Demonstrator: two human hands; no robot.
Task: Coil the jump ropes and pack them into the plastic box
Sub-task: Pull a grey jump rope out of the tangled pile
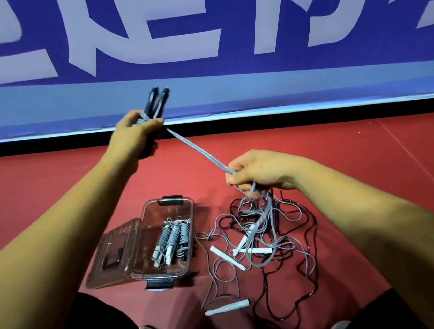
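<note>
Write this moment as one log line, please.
left hand: grips dark handles | right hand: pinches grey rope taut | plastic box: open, three coiled ropes inside

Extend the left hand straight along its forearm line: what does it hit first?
Nothing close. Beyond the left hand and the dark handles it grips, the way looks free until the blue banner ahead, though depth is unclear.

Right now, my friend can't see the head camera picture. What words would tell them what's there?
A person's left hand holds two dark jump-rope handles up while the right hand pulls their grey cord tight. On the red floor, a clear plastic box holds three coiled ropes beside a loose tangle.
</note>
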